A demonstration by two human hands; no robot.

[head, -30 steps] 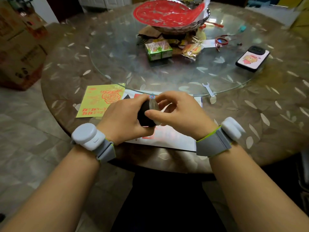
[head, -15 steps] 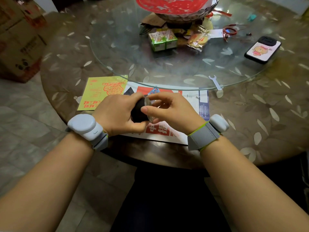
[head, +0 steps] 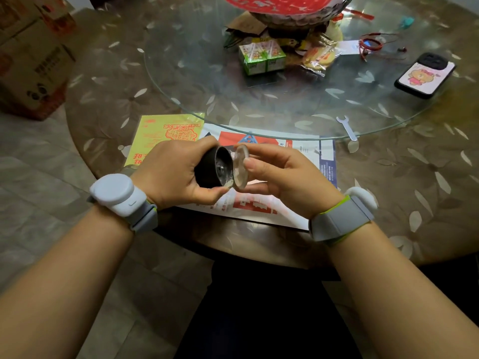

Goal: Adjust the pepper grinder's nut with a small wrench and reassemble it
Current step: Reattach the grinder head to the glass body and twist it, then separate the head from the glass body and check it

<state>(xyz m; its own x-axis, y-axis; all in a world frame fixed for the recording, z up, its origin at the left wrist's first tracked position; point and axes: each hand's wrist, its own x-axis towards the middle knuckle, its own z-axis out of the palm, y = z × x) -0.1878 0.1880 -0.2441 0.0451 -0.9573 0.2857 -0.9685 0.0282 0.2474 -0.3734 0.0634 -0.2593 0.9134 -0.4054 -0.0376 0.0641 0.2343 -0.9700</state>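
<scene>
Left hand (head: 171,169) wrapped round the black pepper grinder (head: 211,168), tipped sideways over the desk (head: 427,177) w/ open end facing right, prob so the nut inside shows. Right hand (head: 282,174) pinching the clear cap (head: 239,167) by its rim, tilted just off the mouth, lower edge touching or nearly. Small wrench (head: 346,128) lying untouched at the glass turntable (head: 181,81) edge, well apart from both hands. Adjusting not started afaict.
</scene>
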